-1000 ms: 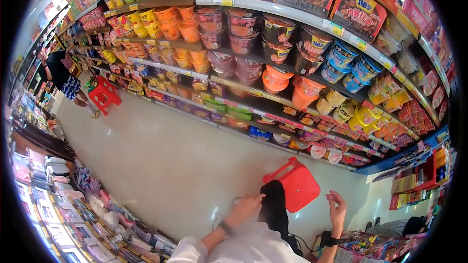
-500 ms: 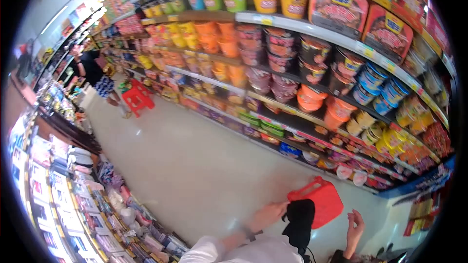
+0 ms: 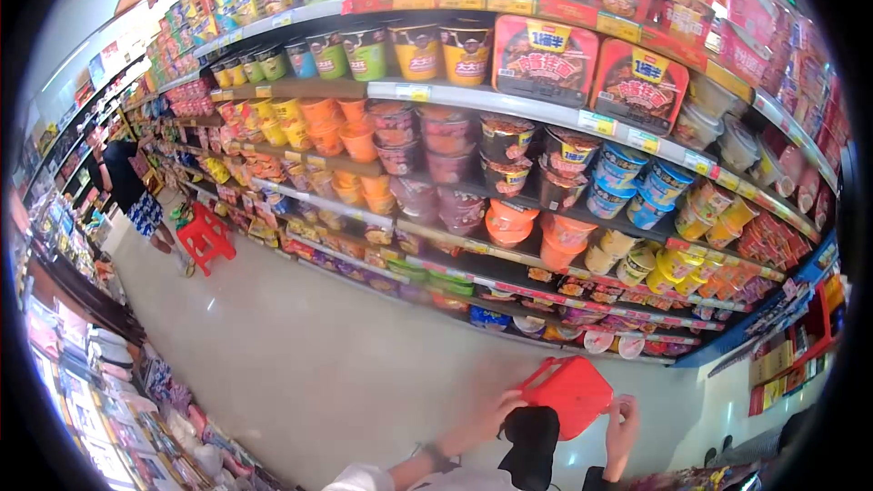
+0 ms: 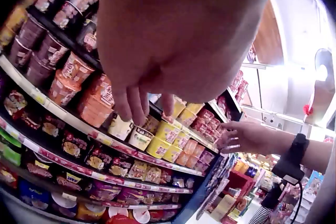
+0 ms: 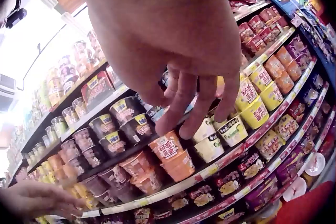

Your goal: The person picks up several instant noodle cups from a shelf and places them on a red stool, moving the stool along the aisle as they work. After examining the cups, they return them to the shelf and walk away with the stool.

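Note:
My left hand (image 3: 496, 420) reaches forward beside a black cloth-like shape (image 3: 530, 445), overlapping the near left edge of a red plastic stool (image 3: 575, 395) in the head view. In the left wrist view the fingers (image 4: 137, 106) of this hand hang loosely, holding nothing. My right hand (image 3: 622, 425) is raised at the stool's right side, with its fingertips close to the seat's edge in the head view. Seen from the right wrist, its fingers (image 5: 184, 103) droop relaxed and hold nothing. The other hand (image 5: 39, 199) shows at that view's lower left.
Long shelves of cup noodles (image 3: 509, 220) and boxed noodles (image 3: 546, 62) line the far side. Another red stool (image 3: 206, 235) stands down the aisle by a person (image 3: 136, 191) in dark clothes. Goods racks (image 3: 118, 400) edge the left. Between them runs a pale floor (image 3: 300, 355).
The head view swings right and then back left and tilts up, showing more upper shelf. My right hand comes closer to the near red stool, and the left hand reaches forward beside it.

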{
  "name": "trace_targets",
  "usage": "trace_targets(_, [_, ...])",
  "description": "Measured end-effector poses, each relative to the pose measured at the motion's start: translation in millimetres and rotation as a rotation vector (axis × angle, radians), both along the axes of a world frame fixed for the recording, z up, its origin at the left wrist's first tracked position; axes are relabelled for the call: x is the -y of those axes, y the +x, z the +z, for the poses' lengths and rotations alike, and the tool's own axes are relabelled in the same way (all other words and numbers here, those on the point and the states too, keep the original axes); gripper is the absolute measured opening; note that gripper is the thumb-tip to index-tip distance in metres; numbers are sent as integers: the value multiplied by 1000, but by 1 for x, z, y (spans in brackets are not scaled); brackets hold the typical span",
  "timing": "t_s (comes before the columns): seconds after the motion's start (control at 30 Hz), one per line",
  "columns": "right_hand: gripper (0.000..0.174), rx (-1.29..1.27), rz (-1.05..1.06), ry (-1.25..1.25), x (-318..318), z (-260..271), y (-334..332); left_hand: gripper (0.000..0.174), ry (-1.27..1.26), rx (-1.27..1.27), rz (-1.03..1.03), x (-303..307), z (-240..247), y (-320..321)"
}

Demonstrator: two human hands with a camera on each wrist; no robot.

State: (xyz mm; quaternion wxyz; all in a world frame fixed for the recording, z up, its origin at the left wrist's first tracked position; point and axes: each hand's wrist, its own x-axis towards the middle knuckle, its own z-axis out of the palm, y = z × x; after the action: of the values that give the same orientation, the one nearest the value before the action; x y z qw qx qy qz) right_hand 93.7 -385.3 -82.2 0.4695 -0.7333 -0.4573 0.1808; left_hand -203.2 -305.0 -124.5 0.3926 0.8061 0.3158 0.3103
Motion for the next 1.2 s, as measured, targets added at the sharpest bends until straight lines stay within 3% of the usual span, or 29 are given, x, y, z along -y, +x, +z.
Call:
trace_targets(0.07, [25, 38, 13, -15, 1, 10, -8, 48, -61, 36, -26, 8, 4, 7])
trace_targets(0.1, [37, -27, -57, -84, 4, 19, -16, 47, -80, 83, -31, 8, 8, 9])
trace_targets(0.17, [31, 10, 16, -83, 12, 8, -16, 45, -134, 179, -61, 11, 15, 11])
trace_targets(0.27, [30, -29, 66, 68, 9, 8, -37, 39, -79, -178, -42, 9, -2, 19])
trace_targets(0.3, [31, -62, 69, 39, 8, 15, -49, 32, -290, -96, 33, 14, 22, 20])
trace_targets(0.47, [32, -215, 201, -247, 13, 15, -59, 24, -126, -107, 30, 27, 43, 6])
trace_targets(0.57, [27, -131, 233, -267, 21, 15, -57, 18, -6, -63, 39, 31, 54, 4])
trace_targets(0.67, [23, -36, 229, -140, 24, 24, -61, 14, 21, -24, 79, 35, 50, 0])
trace_targets(0.87, [19, -194, 223, -148, 28, 52, -77, 21, 6, -63, 148, 44, 39, -12])
trace_targets(1.1, [17, -98, 240, -53, 38, 27, -69, 20, 4, -141, 167, 49, 0, -25])
trace_targets(1.2, [19, 72, 240, -25, 45, 20, -57, 26, 270, -128, 109, 53, 20, -19])
